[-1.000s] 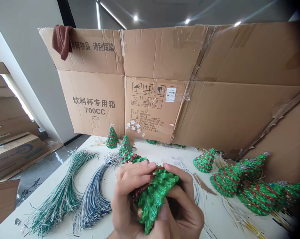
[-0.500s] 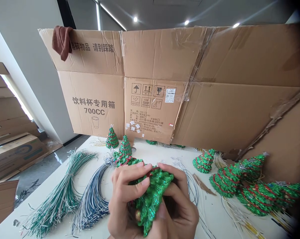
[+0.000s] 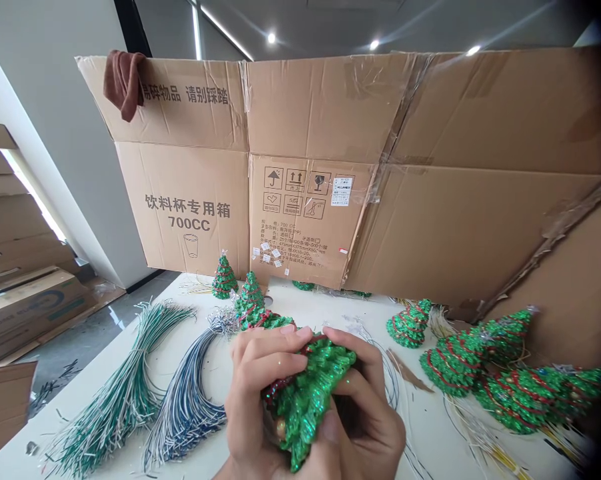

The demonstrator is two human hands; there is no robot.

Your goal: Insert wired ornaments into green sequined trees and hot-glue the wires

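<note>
Both my hands are wrapped round a glittery green Christmas tree ornament (image 3: 310, 393) with red trim, held low over the white table (image 3: 190, 300). My left hand (image 3: 255, 393) grips it from the left, fingers curled over its top. From the right my right hand (image 3: 368, 413) cups it, thumb against the lower part. Another tree (image 3: 253, 310) lies just behind my fingers.
A tall flattened cardboard box (image 3: 300, 167) walls off the back of the table, a brown cloth (image 3: 124, 81) hung on its corner. Bundles of green wire (image 3: 125, 387) and blue wire (image 3: 188, 393) lie left. Several finished trees (image 3: 485, 367) are piled right; one small tree (image 3: 224, 278) stands at the back.
My hands and the tree shifted slightly left, then back to the right. My left fingers changed their hold on the top of the tree.
</note>
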